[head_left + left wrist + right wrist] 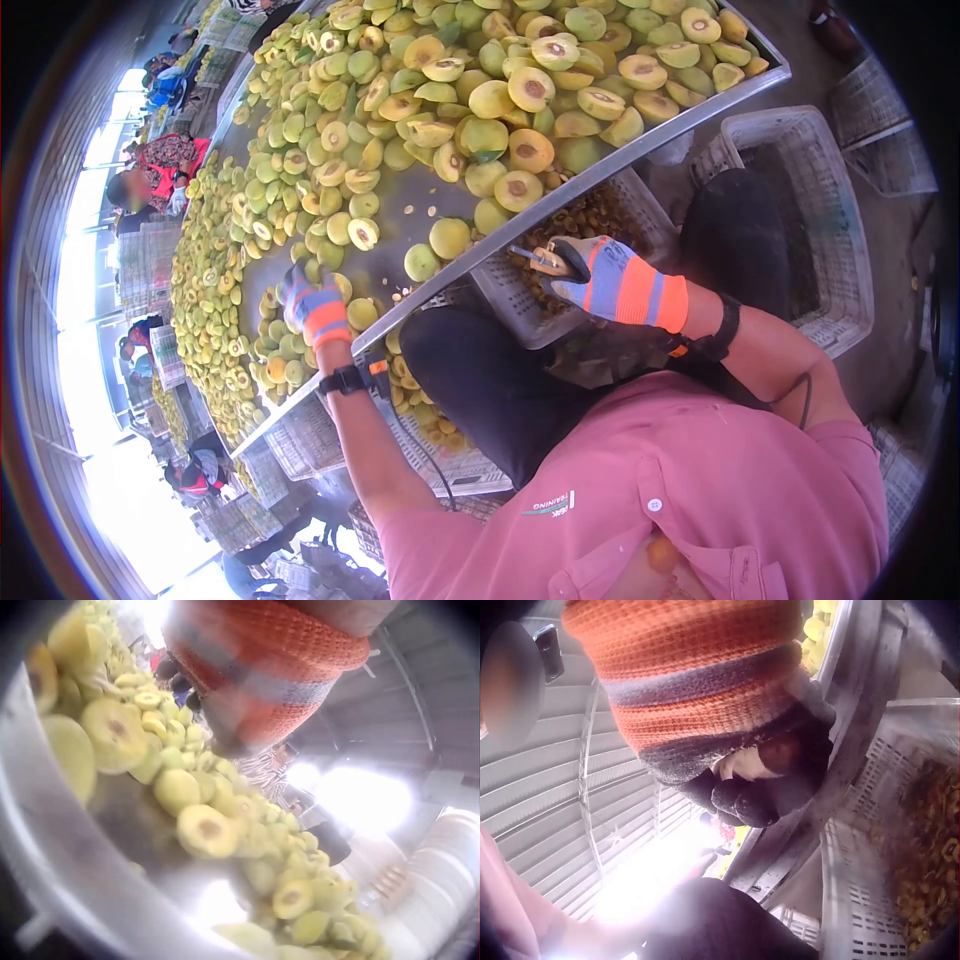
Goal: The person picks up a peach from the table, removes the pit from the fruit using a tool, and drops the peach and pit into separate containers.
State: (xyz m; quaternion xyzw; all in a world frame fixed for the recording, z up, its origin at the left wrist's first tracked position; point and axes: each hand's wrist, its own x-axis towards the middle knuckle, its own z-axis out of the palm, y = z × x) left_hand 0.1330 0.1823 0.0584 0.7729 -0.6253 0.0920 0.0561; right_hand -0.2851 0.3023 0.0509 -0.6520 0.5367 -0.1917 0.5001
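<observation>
My left hand (314, 305), in an orange and grey glove, reaches over the near edge of a metal table among green-yellow stone fruit. In the left wrist view the glove (262, 667) fills the top, its dark fingertips spread apart above fruit halves (208, 831). Over a white crate, beyond the table's rim, my right hand (620, 282) grips a small tool (545, 262) with a tan handle and a thin metal tip. Dark gloved fingers (761, 799) curl round that handle in the right wrist view, hiding most of it.
Halved and whole fruit (490, 100) heap across the table, whose raised metal rim (590, 178) runs before my knees. Below stands a crate (650, 205) of brown pits and scraps, with another white crate (845, 250) at right. Other people (160, 170) work at far left.
</observation>
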